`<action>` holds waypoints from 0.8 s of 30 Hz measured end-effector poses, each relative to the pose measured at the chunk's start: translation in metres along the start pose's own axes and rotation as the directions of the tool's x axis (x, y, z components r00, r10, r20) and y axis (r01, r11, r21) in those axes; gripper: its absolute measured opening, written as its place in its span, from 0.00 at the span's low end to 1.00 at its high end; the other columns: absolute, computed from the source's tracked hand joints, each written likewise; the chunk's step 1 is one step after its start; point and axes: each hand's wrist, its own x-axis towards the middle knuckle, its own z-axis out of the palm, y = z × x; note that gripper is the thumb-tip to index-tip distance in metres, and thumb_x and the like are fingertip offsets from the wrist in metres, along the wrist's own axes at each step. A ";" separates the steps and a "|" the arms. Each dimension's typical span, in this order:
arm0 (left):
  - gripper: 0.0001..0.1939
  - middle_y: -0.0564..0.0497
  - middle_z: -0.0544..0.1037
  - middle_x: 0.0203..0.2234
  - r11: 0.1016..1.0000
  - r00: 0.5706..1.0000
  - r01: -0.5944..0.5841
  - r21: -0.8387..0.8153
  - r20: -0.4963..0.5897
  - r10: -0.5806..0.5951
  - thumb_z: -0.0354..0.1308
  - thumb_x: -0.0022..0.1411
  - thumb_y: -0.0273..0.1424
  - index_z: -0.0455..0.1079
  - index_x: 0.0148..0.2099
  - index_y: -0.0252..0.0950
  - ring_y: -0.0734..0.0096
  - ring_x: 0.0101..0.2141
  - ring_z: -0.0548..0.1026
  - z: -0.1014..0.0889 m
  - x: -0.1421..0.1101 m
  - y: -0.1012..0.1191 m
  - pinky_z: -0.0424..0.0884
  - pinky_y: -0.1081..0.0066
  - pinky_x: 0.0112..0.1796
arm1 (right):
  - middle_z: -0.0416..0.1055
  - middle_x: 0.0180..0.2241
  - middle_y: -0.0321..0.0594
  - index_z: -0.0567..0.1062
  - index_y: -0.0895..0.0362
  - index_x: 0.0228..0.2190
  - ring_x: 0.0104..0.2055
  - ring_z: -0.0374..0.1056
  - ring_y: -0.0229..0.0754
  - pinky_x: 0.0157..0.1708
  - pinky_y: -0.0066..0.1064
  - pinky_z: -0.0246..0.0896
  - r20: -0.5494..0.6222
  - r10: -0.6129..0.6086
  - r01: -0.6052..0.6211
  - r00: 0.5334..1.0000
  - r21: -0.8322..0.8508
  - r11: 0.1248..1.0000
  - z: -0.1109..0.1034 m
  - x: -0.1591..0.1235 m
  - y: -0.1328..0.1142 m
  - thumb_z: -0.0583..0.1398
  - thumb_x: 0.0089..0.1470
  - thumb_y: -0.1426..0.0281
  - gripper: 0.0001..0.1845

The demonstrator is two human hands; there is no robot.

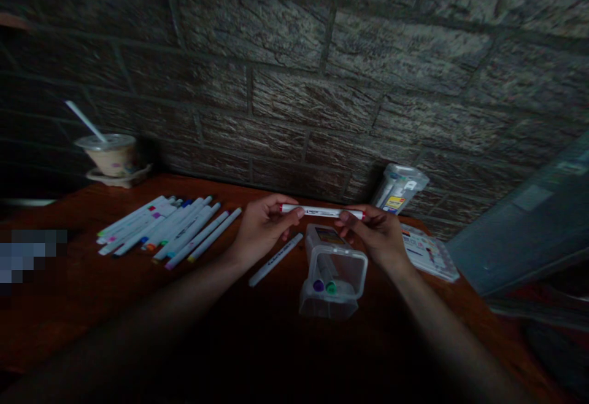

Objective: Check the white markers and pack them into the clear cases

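Note:
A white marker with red ends (322, 212) is held level between my two hands. My left hand (267, 223) pinches its left end, and my right hand (375, 232) pinches the right end. Just below it, a clear plastic case (314, 241) lies on its side with the lid open toward me. Inside the case are a purple-ended marker (318, 283) and a green-ended marker (330, 286). A single white marker (276, 261) rests on the table left of the case. Farther left lies a spread of several white markers (184, 232) with coloured ends.
An iced drink cup with a straw (113, 152) stands in a holder at the back left. A second clear container (396, 186) stands by the brick wall (294, 85). A flat printed pack (430, 253) lies at the right edge of the brown table (221, 318).

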 end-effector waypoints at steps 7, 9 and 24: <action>0.08 0.56 0.75 0.20 0.998 1.000 -0.026 0.051 -0.007 0.026 0.70 0.58 0.34 0.78 0.38 0.35 0.79 0.17 0.69 0.001 -0.002 0.003 0.64 0.77 0.20 | 0.80 0.22 0.38 0.84 0.54 0.30 0.20 0.71 0.38 0.17 0.30 0.64 0.000 -0.005 0.005 1.000 -0.009 1.000 0.001 0.000 -0.001 0.74 0.48 0.61 0.10; 0.08 0.56 0.75 0.20 0.998 1.000 -0.031 0.053 0.001 0.031 0.71 0.58 0.33 0.78 0.37 0.35 0.79 0.17 0.69 0.001 -0.002 0.004 0.64 0.77 0.20 | 0.80 0.22 0.38 0.84 0.54 0.31 0.20 0.71 0.38 0.17 0.30 0.64 0.000 -0.012 0.012 1.000 0.002 1.000 0.001 0.000 -0.001 0.74 0.47 0.62 0.10; 0.08 0.52 0.79 0.26 0.999 0.999 -0.046 -0.018 -0.015 0.046 0.69 0.60 0.34 0.79 0.39 0.34 0.80 0.18 0.69 0.000 0.001 -0.002 0.67 0.77 0.19 | 0.83 0.26 0.41 0.84 0.55 0.32 0.20 0.72 0.36 0.18 0.27 0.65 0.008 0.008 -0.008 1.000 0.070 0.998 -0.001 0.001 0.002 0.73 0.51 0.62 0.10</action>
